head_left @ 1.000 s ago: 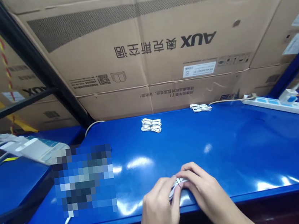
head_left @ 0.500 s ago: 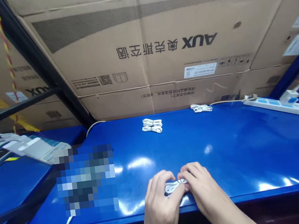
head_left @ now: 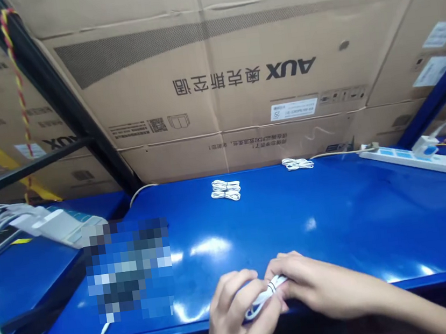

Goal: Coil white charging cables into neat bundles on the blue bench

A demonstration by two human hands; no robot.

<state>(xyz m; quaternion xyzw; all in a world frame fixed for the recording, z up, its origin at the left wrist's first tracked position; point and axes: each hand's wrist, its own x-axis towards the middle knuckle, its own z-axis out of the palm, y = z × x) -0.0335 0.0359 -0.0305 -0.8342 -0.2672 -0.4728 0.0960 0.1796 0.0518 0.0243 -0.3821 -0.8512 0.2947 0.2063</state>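
Observation:
A folded white cable bundle (head_left: 259, 302) with a dark tie round it is held between both hands near the front edge of the blue table (head_left: 336, 229). My left hand (head_left: 237, 314) grips the bundle's left part, thumb below and fingers above. At the right end, close to the tie, my right hand (head_left: 306, 284) pinches it. Two tied white cable bundles (head_left: 226, 190) lie side by side at the back of the table, and another white bundle (head_left: 298, 163) rests to their right by the cardboard.
Large cardboard boxes (head_left: 247, 34) stand behind the table. A white power strip (head_left: 413, 160) lies at the back right. At the left are a dark metal post (head_left: 51, 96), another power strip (head_left: 76, 225), white cables and a pixelated area.
Both hands have moved slightly down with the cable bundle, which is now more tilted. My right forearm has swung out to the right. The view has shifted a little.

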